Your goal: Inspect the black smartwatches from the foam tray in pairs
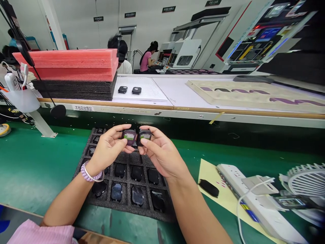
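Note:
My left hand (pixel 110 147) pinches a small dark square device (pixel 129 136) with a green and white label between thumb and fingers. A similar dark device (pixel 144 135), also labelled, is gripped by my right hand (pixel 161 150). The two devices are side by side, almost touching, above a dark foam tray (pixel 122 205). Several square black pieces sit in the tray's compartments, among them a glossy one (pixel 137 196) in the front row. My hands and forearms hide part of the tray.
Red foam blocks (pixel 76 64) and two black devices (pixel 136 90) are on the raised shelf (pixel 175 91). At right lie a black object (pixel 208 188) on yellow paper, a power strip (pixel 264 206) and a white fan (pixel 307 183). A white cup (pixel 24 100) stands at left; people sit beyond.

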A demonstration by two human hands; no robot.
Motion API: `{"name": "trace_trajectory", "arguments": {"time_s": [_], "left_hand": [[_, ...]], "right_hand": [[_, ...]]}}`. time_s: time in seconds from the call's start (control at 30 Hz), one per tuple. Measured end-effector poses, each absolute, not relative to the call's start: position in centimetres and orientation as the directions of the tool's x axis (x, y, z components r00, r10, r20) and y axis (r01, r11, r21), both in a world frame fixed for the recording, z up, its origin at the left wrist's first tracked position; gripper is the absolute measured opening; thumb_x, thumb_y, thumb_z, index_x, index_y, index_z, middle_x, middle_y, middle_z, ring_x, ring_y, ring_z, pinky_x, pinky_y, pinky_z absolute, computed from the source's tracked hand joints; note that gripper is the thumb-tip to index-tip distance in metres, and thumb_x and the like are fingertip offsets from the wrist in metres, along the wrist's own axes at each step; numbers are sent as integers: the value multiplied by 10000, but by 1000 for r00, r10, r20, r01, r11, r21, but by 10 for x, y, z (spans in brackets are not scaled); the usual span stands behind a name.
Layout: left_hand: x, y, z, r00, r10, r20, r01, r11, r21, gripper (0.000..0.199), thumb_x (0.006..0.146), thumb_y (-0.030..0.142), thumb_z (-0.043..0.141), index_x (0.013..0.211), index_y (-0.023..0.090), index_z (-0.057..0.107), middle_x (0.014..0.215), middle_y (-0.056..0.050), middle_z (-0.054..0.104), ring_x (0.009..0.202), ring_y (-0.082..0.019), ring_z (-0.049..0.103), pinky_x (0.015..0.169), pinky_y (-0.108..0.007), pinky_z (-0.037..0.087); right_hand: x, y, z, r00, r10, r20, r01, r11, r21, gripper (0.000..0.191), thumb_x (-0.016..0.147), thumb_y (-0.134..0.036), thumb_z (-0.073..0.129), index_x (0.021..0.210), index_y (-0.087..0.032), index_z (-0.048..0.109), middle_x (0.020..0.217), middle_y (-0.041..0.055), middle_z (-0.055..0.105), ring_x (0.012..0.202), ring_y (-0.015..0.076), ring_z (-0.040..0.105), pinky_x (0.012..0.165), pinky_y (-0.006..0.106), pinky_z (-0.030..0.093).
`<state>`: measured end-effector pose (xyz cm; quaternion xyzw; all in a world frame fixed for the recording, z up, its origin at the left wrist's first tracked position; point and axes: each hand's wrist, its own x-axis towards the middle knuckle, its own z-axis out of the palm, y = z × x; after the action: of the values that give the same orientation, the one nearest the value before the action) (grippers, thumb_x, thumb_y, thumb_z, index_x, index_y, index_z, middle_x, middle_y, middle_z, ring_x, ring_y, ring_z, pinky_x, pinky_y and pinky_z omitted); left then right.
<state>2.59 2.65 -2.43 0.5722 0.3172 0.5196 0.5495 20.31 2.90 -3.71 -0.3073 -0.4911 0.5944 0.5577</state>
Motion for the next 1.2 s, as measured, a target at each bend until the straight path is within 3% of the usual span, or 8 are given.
{"name": "trace_trajectory", "arguments": {"time_s": [0.6, 0.8, 0.93, 1.2], "left_hand": [[25, 30, -27, 244, 944, 223, -226, -168, 960, 443, 803, 203, 607, 1243, 148, 597, 973, -66, 742, 685, -171, 747, 680, -261, 647], [23, 38, -18, 245, 944, 220, -263, -154, 953, 446, 762, 215, 632, 1201, 142, 613, 961, -71, 737, 679, -176, 741, 685, -287, 642], [24, 60, 8, 280, 910, 307, -295, -223, 929, 466, 715, 188, 633, 1178, 147, 612, 947, -58, 720, 657, -173, 733, 675, -293, 629], [35, 102, 67, 270, 757, 595, -308, -518, 798, 552, 686, 149, 668, 1230, 193, 586, 970, -13, 690, 725, -136, 716, 732, -268, 616]], "right_hand": [[201, 28, -39, -199, 959, 200, -346, 122, -930, 466, 738, -263, 788, 1155, -240, 580, 855, -7, 624, 656, 151, 567, 614, 294, 448], [202, 37, -31, -234, 949, 210, -431, 93, -898, 425, 800, -430, 794, 1126, -226, 614, 802, 5, 632, 635, 162, 579, 608, 299, 481], [207, 65, -5, -262, 916, 305, -445, 166, -880, 425, 832, -539, 748, 1072, -208, 635, 779, 21, 641, 609, 169, 597, 578, 294, 489], [215, 108, 62, -240, 779, 579, -395, 466, -791, 424, 803, -527, 756, 1064, -234, 596, 800, -9, 640, 582, 156, 602, 562, 297, 525]]}}
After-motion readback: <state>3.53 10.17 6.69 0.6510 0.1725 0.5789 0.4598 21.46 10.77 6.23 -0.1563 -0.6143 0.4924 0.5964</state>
